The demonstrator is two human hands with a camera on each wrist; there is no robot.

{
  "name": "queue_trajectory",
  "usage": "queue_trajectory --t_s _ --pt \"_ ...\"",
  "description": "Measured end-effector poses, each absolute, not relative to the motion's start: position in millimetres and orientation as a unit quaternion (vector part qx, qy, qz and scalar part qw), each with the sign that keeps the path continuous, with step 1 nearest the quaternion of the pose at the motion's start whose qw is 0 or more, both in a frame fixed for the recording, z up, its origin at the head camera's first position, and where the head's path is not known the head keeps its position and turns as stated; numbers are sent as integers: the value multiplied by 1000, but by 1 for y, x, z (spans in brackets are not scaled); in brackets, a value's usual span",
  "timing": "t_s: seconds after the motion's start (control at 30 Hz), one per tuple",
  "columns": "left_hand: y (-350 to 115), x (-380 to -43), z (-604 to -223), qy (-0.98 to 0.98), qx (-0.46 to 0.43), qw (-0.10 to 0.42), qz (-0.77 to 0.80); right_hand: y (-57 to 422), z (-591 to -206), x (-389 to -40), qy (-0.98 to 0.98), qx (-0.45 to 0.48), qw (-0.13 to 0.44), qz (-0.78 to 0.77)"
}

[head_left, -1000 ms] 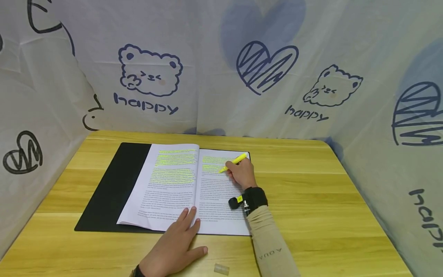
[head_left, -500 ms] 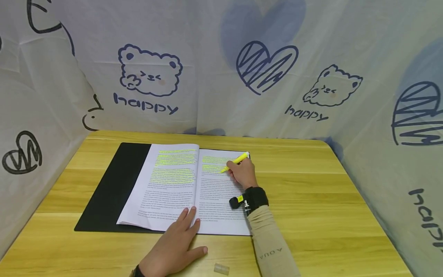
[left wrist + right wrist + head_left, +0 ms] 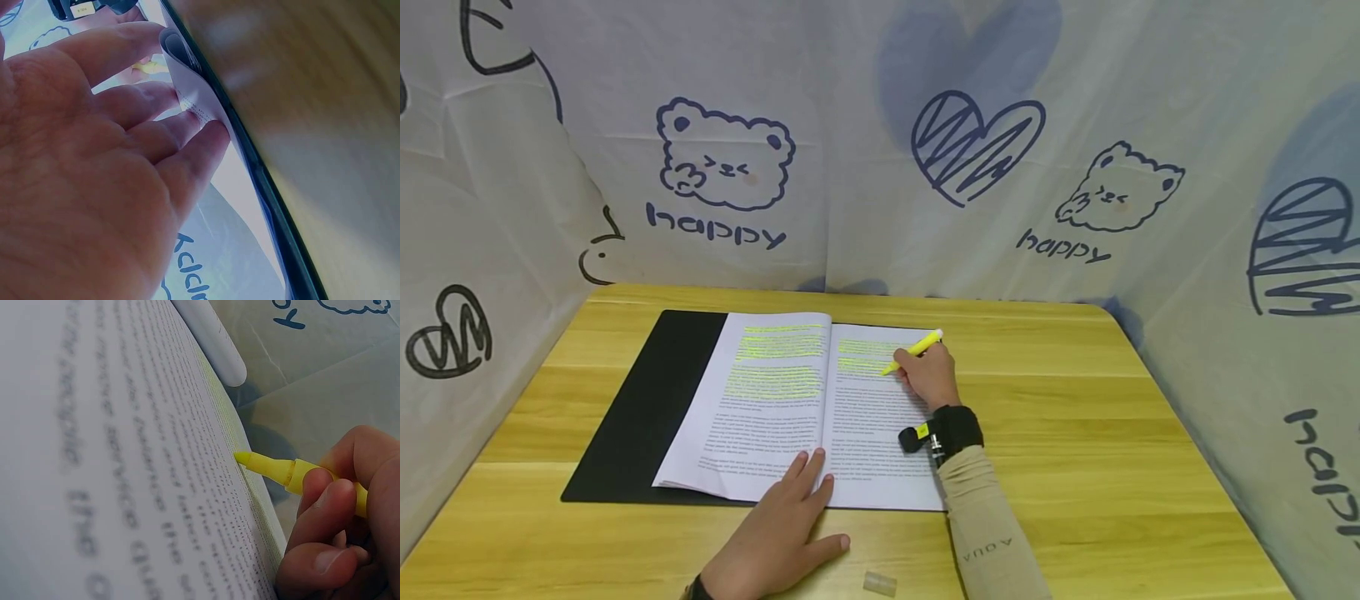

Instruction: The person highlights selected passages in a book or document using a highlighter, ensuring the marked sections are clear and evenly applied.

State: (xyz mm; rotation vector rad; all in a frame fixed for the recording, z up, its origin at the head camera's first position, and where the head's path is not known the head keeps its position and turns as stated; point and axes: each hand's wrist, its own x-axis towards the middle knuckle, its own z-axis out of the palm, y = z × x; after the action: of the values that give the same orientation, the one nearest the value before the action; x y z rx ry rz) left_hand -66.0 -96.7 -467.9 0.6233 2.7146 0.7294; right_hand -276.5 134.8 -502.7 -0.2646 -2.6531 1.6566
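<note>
A yellow highlighter (image 3: 917, 345) is pinched in my right hand (image 3: 929, 375), its tip against a text line on the right-hand page (image 3: 880, 425). In the right wrist view the highlighter (image 3: 269, 465) has its tip at the printed lines, with thumb and fingers curled round the barrel. My left hand (image 3: 778, 529) rests with outstretched fingers on the lower edge of the open pages near the centre fold. Yellow strokes cover upper lines on the left-hand page (image 3: 752, 425) and the right-hand one. In the left wrist view, the fingertips (image 3: 215, 134) touch the curved paper.
A black folder cover (image 3: 632, 417) lies under the papers and extends left. A small translucent cylindrical piece (image 3: 880, 583) lies near the front edge of the wooden table (image 3: 1075, 433). Printed white cloth (image 3: 850, 183) hangs behind and at both sides.
My right hand and the highlighter have slid slightly to the right along a line of the right-hand page. The left hand stays in place.
</note>
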Motion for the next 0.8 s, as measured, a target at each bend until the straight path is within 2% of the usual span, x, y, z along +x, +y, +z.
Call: queue_trajectory --t_s 0.8 --pt "-97 -66 -468 935 215 130 249 138 -499 -274 -847 -91 18 524"
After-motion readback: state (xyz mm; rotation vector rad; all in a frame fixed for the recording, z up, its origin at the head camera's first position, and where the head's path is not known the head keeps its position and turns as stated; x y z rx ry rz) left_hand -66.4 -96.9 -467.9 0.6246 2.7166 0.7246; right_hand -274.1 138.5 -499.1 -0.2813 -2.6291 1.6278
